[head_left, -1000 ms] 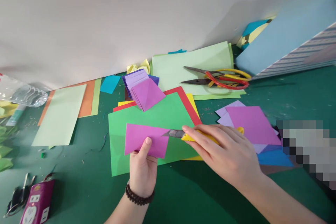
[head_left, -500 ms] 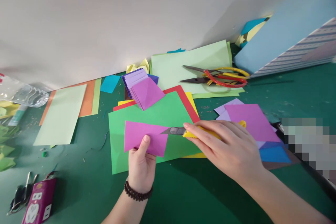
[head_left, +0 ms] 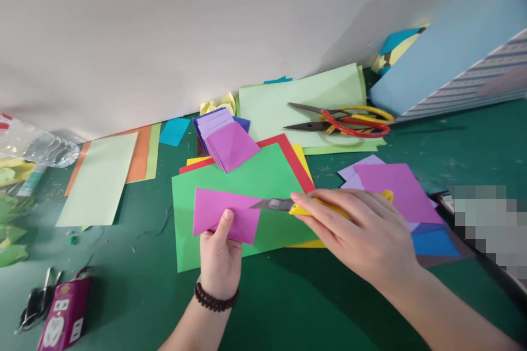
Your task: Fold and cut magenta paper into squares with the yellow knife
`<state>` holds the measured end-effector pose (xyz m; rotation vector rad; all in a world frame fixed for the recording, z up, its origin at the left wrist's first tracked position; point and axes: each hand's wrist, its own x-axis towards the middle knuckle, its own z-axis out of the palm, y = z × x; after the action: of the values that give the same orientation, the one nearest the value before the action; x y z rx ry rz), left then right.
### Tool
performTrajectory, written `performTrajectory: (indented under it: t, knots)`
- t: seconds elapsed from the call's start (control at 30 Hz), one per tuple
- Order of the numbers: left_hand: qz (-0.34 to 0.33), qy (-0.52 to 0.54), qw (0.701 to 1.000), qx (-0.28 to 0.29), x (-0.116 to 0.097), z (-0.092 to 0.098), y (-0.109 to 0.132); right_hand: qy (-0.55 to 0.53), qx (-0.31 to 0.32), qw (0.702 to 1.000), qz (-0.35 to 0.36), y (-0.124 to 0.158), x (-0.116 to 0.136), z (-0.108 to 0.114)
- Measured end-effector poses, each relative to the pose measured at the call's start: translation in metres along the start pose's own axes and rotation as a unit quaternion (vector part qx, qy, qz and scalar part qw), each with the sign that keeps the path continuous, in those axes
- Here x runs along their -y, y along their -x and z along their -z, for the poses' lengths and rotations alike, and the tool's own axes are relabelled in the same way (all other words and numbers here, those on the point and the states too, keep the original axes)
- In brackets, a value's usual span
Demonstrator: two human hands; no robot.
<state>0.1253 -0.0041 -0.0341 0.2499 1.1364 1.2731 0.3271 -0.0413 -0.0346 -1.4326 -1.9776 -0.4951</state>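
Observation:
My left hand [head_left: 222,252] pinches a magenta paper piece [head_left: 214,211] between thumb and fingers, above the green sheet [head_left: 239,170]. My right hand [head_left: 362,230] is wrapped round the yellow handles of a pair of scissors [head_left: 280,204]. The scissors' blade lies at the right edge of the held magenta paper. Red and yellow sheets show from under the green one. Behind them lies a stack of magenta and lilac paper squares [head_left: 231,145]. Another magenta sheet [head_left: 395,186] rests on lilac and blue papers right of my right hand.
Two more pairs of scissors [head_left: 341,120] lie on pale green sheets [head_left: 263,109]. A light blue box [head_left: 448,49] stands at the back right. At the left are a clear bottle [head_left: 45,142], pale green and orange sheets [head_left: 101,175] and a magenta power strip [head_left: 66,312].
The held magenta paper has moved slightly left and tilted a little. My right hand and the scissors have shifted slightly right. The whole view has shifted slightly.

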Motion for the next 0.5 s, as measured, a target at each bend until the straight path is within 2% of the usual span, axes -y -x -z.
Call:
performTrajectory:
  t: [0.5]
  knots:
    - [-0.023, -0.048, 0.999, -0.005, 0.0048, 0.0022, 0.003, -0.037, 0.0, 0.999, -0.031, -0.0003, 0.0089, -0.001]
